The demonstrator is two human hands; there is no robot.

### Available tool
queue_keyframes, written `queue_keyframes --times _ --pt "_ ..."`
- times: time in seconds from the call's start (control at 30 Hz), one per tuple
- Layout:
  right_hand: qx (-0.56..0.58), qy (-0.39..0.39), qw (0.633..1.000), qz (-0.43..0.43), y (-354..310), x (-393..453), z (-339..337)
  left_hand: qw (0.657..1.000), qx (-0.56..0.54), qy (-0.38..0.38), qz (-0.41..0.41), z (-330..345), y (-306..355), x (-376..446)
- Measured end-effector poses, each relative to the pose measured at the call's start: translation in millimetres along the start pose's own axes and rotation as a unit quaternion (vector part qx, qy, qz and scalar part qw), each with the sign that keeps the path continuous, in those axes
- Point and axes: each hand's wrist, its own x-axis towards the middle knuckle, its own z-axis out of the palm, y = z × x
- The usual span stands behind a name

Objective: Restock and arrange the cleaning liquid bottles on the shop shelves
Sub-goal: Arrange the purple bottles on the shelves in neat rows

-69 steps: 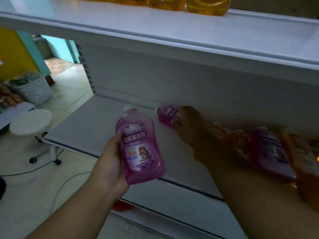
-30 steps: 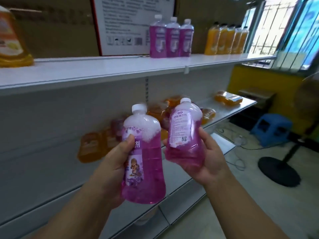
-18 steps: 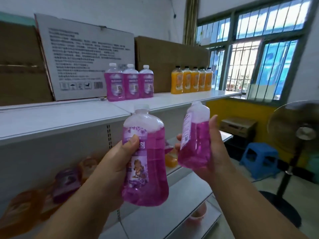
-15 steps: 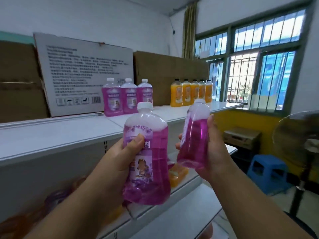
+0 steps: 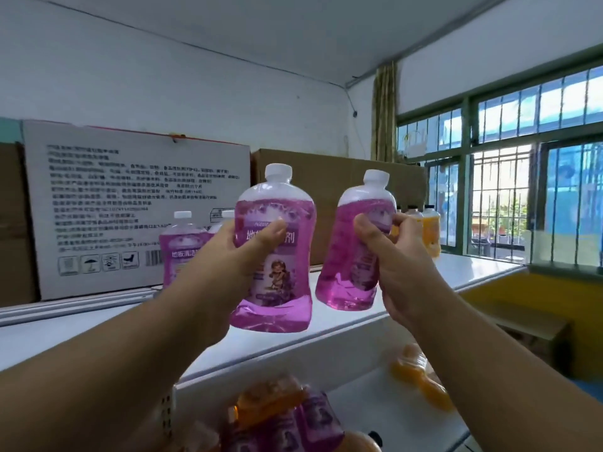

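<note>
Left hand (image 5: 228,256), purple bottle (image 5: 277,282) label partly legible "地…剂", right hand (image 5: 398,256)

My left hand (image 5: 235,256) covers the middle of the label on its purple bottle (image 5: 272,256) and hides most of the purple bottles (image 5: 182,246) standing on the top shelf (image 5: 424,278). The orange bottles (image 5: 430,234) near that shelf's right end sit mostly behind my right hand (image 5: 401,256). On the lower shelf (image 5: 385,415), blurred bottles (image 5: 287,415) run off the bottom edge. The box's (image 5: 137,203) print is too small to read.
</note>
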Motion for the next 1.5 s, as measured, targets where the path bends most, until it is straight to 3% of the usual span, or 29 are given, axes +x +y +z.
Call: queue_keyframes --times 0.1,0.4,0.83,1.13,1.4,1.5 --pt "-0.109 -0.033 0.994 0.003 24 49 -17 0.998 0.043 0.040 -0.014 12 -19 34" --pt "-0.250 -0.167 0.952 0.065 95 203 -28 0.977 0.117 0.171 -0.047 45 -62 123" --pt "-0.294 -0.247 0.919 0.092 153 265 7 0.950 0.195 0.227 -0.085 26 -101 144" --pt "-0.328 -0.250 0.910 0.048 165 271 15 0.960 0.167 0.221 -0.044 23 -113 140" --pt "-0.344 -0.264 0.899 0.060 153 262 8 0.957 0.181 0.216 -0.070 26 -110 137" --pt "-0.456 -0.170 0.871 -0.070 138 248 2 0.955 0.208 0.175 -0.116 28 -106 133"
